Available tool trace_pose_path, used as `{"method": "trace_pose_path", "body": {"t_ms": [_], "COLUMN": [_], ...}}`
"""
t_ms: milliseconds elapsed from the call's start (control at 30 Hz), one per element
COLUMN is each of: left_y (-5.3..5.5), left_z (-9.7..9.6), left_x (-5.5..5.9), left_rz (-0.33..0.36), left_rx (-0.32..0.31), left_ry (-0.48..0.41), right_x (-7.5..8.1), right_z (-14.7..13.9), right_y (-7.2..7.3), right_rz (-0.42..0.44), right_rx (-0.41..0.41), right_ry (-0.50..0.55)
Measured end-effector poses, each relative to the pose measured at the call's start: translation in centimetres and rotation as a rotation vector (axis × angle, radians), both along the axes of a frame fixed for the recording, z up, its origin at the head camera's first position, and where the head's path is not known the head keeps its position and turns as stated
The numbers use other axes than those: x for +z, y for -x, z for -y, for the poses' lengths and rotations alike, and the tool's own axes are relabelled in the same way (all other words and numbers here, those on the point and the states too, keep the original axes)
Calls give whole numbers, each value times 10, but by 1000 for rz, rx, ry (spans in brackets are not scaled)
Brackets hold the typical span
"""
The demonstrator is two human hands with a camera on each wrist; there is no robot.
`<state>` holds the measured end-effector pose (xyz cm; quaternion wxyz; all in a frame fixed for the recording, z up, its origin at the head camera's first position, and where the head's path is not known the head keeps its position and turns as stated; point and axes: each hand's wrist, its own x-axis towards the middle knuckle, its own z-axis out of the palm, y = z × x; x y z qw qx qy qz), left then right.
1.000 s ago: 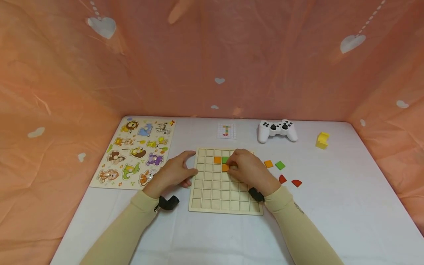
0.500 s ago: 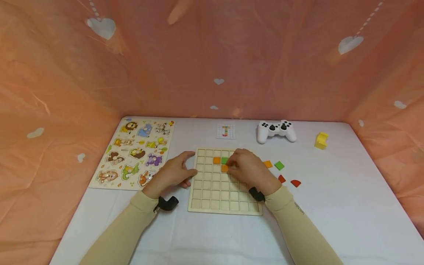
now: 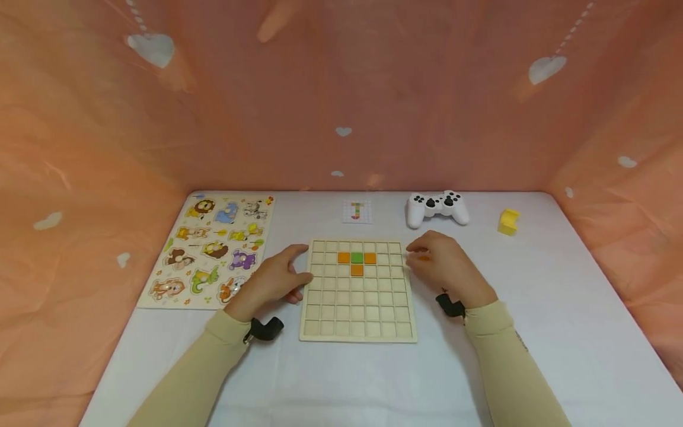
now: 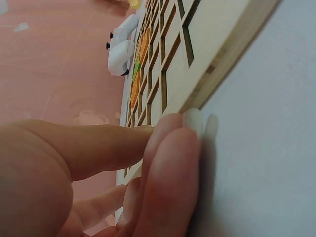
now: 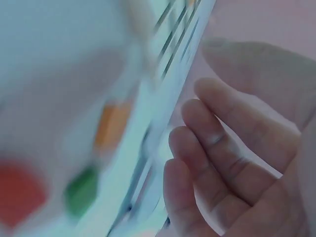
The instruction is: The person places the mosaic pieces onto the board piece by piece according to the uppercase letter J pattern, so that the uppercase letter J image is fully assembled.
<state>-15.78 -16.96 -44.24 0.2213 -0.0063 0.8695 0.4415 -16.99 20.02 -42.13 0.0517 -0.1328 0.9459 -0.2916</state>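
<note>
A wooden grid board (image 3: 347,314) lies flat on the white table. Near its top sits a green square tile (image 3: 357,258) between two orange ones, with another orange tile (image 3: 357,270) directly below. My left hand (image 3: 274,276) rests against the board's left edge, index finger and thumb spread; the left wrist view shows the fingertips right at the rim (image 4: 217,74). Beyond the right edge, my right hand (image 3: 445,267) hovers with loosely bent fingers and nothing between them. In the right wrist view, a loose orange tile (image 5: 113,126), a green tile (image 5: 83,192) and a red piece (image 5: 19,192) appear blurred.
A small pattern card (image 3: 357,211) lies behind the board, with a white game controller (image 3: 437,209) to its right and a yellow block (image 3: 508,222) farther right. An animal puzzle board (image 3: 205,255) occupies the left side. Orange cloth (image 3: 341,89) walls the table's back.
My right hand has let go and moved right, off the board to above the loose tiles, exposing an orange tile right of the green one. The left hand stays at the edge.
</note>
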Motion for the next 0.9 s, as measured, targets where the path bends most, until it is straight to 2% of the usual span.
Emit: {"method": "trace_pose_path", "body": {"t_ms": [233,367,533,800,900], "left_y": [0,-2,-3,-1,-1], "left_z": [6,6,5,2,0], "left_x": [2,3,4,1,-1], "left_rz": [-3,-3,0,0,3], "left_rx": [15,24,28,6,1], "left_ry": [-10,-25,-27,-26,-21], "right_x": [-1,-3,-7,-9,-10], "right_z": [-43,-54,-59,-63,-66], "right_y": [1,2,2,-1,-2], "right_rz": [74,137,215,167,179], "right_rx": [-105,-151,-166,-156,-163], "right_ry": [-36,-41,-55,-73,-69]}}
